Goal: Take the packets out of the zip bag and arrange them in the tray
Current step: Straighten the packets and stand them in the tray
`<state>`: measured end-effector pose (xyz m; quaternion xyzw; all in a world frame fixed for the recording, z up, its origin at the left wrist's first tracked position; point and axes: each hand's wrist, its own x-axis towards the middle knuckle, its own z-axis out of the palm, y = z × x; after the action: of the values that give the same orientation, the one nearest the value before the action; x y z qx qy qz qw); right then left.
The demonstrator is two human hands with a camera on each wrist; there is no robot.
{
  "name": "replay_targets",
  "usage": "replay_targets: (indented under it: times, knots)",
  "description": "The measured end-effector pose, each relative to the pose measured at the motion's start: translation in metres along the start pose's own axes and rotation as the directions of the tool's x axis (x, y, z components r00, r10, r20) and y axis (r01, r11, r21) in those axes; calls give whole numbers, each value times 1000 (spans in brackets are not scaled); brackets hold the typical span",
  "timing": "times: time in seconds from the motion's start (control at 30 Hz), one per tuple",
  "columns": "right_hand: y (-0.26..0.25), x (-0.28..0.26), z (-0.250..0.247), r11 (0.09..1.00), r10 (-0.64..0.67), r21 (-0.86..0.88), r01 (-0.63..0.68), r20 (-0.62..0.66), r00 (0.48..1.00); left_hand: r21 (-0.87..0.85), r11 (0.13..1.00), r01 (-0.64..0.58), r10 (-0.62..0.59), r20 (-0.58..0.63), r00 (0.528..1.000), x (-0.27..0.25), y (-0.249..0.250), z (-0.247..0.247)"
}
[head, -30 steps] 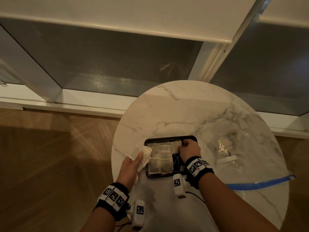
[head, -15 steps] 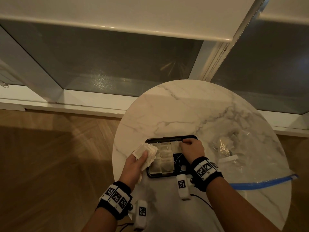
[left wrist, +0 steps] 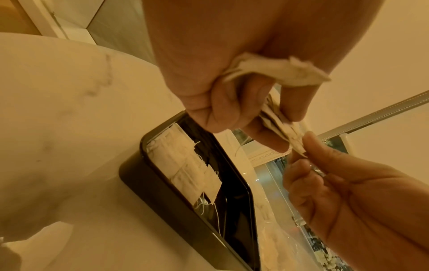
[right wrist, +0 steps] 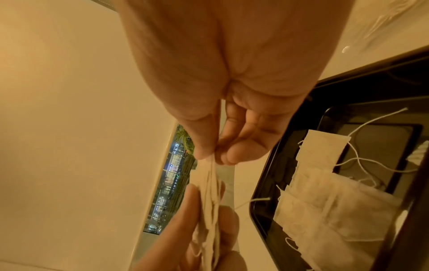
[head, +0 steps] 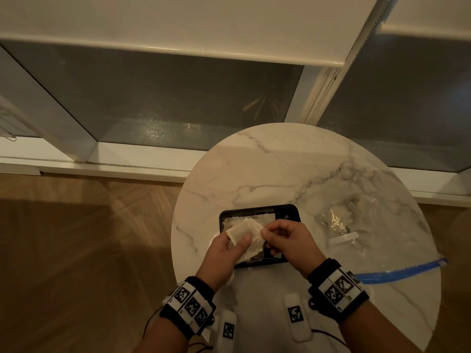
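Note:
A black tray [head: 257, 209] [left wrist: 162, 192] [right wrist: 287, 165] sits on the marble table and holds several white packets with strings [left wrist: 185, 165] [right wrist: 325, 201]. Above it my left hand [head: 230, 247] [left wrist: 234, 102] grips a small stack of white packets [head: 246, 234] [left wrist: 276, 71] [right wrist: 210, 192] between thumb and fingers. My right hand [head: 276, 236] [right wrist: 212, 155] [left wrist: 299, 152] pinches the stack's right edge with thumb and forefinger. The clear zip bag [head: 356, 233] with a blue zip strip lies flat to the right of the tray, a few packets still showing inside.
The round marble table [head: 280, 169] stands by a window with a white sill [head: 102, 159]. Wooden floor [head: 76, 250] lies to the left. The bag's blue zip [head: 397, 272] reaches the table's right edge.
My right hand has left the tray's far corner and come to the stack. My left hand has carried the stack right, over the tray, where both hands now meet.

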<state>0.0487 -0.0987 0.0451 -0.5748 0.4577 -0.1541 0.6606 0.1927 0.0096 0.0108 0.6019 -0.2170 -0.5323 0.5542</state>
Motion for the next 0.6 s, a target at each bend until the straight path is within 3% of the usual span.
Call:
replay_targets:
  times: [0.37,0.6]
  knots:
    - [-2,-3,-2,997,-27,68,31,-49,998,-56,998,12,-11,19,1000,-12,5,1]
    - [-1,-2,3,993,-59,97,61,-16,998,-105,994,22,-18,34,999,-13,9,5]
